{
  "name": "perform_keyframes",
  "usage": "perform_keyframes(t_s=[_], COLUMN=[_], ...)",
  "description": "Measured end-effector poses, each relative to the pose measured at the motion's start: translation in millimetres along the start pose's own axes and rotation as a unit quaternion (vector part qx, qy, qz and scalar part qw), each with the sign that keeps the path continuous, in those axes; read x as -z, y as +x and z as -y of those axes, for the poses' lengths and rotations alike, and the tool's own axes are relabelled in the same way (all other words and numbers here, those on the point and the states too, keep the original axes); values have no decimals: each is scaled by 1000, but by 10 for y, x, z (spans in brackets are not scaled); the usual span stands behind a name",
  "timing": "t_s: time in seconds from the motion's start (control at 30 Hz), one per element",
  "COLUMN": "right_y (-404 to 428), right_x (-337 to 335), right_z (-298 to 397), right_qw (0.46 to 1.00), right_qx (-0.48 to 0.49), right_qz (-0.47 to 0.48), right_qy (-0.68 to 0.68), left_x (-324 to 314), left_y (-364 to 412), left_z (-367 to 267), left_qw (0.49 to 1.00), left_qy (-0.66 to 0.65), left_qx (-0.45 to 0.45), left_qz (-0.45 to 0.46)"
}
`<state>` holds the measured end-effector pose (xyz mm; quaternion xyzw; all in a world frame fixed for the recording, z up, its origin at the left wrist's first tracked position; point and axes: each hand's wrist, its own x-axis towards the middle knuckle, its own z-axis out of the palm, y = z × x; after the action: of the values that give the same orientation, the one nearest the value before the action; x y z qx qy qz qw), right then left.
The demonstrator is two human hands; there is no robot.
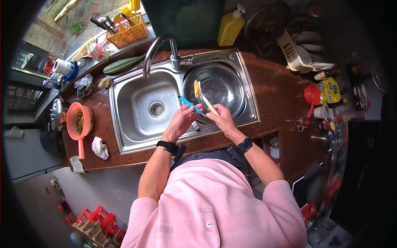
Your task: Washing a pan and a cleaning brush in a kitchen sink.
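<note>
My left hand (183,119) grips a slim blue tool (189,104) with a dark tip, over the sink's divider. My right hand (224,119) is closed on the pale handle of a brush (209,104), whose white neck ends in yellow bristles (197,89). That brush head is above a large stainless-steel bowl (231,83) standing in the right sink basin. The left basin (141,93) shows a round drain, and a chrome faucet (175,60) arches over its back edge. A dark-ended metal piece (195,126) lies beside my left hand; its kind cannot be told.
An orange colander (90,119), a crumpled white cloth (100,148) and a long green gourd (122,64) lie on the counter to the left. Behind the sink stands a yellow pump bottle (230,28). A dish rack (293,55) and a red ladle (312,94) are to the right.
</note>
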<state>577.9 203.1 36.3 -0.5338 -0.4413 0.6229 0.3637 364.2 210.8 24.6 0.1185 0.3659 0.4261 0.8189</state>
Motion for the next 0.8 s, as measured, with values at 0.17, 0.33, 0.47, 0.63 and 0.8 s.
perform_keyframes(t_s=[0.17,0.33,0.47,0.63,0.8], right_y=[42,60,78,100,76], right_x=[-81,-47,101,266,254], right_z=[19,10,147,244,334], right_qw=[998,994,990,987,992], right_qx=[55,91,96,109,75], right_qz=[3,-41,-15,-21,7], right_qy=[13,-44,-102,-115,-97], left_x=[-38,-129,6,-98,-226], left_y=[-19,-92,-197,-367,-405], left_z=[43,-7,-128,-281,-175], left_qw=[998,998,997,963,904], left_qy=[-56,-46,35,267,412], left_qx=[-31,-42,-48,38,85], left_qz=[19,18,-40,8,79])
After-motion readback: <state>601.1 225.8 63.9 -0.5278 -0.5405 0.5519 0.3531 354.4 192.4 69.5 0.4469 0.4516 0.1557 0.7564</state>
